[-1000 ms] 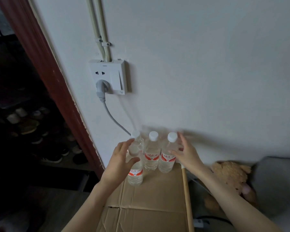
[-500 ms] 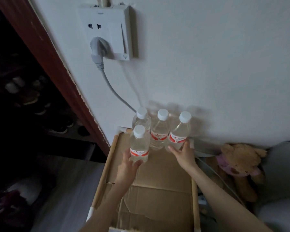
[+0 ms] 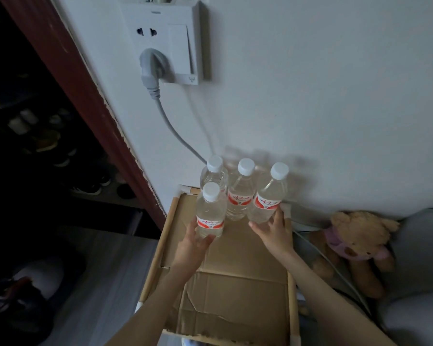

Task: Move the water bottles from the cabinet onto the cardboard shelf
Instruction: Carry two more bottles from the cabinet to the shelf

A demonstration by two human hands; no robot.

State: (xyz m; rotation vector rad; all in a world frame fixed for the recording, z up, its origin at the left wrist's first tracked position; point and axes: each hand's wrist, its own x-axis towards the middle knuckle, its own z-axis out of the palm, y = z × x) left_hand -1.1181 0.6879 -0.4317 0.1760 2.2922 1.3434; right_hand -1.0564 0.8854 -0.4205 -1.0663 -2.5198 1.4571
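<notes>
Against the white wall, four clear white-capped water bottles [image 3: 239, 193] stand on the brown cardboard shelf [image 3: 235, 283]; left hand [image 3: 193, 245] cups the nearest one's base, right hand [image 3: 273, 231] spread beside another; release gently, keeping them upright

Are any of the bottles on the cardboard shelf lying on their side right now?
No, all four water bottles stand upright with caps on top on the cardboard shelf by the wall.

Water bottles: four, namely front bottle [image 3: 209, 216], back-left bottle [image 3: 214, 174], middle bottle [image 3: 240, 193], right bottle [image 3: 269, 198]. Cardboard shelf [image 3: 235, 290]: one. Teddy bear [image 3: 355, 236]: one. Wall socket [image 3: 165, 41]: one.
</notes>
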